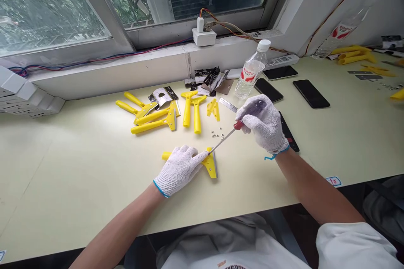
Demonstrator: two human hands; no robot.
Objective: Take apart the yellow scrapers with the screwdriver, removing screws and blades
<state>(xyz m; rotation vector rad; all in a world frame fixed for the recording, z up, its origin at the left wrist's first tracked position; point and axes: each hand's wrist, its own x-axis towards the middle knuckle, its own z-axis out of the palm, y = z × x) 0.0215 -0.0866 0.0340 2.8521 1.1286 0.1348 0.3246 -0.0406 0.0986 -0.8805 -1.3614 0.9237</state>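
Note:
White knit gloves cover both hands. My left hand point(181, 166) is wrapped over the handle of a yellow scraper point(210, 167), pressing it flat on the table; its blade edge points right. In my right hand point(263, 124) is a screwdriver point(226, 137) with a red collar, its shaft slanting down left so the tip meets the scraper's head by my left thumb. Small screws point(215, 135) lie just beyond. Behind them are two yellow scraper handles point(197, 115), small yellow plates point(213, 109) and a metal blade point(227, 104). Several scrapers with blades point(153, 125) rest to the left.
Black-and-white packaging cards point(210, 80) lie near the wall beside a water bottle point(251, 69). Phones point(311, 93) are on the right, one partly behind my right hand. More yellow parts point(356, 54) sit far right. White boxes point(27, 94) are stacked at left.

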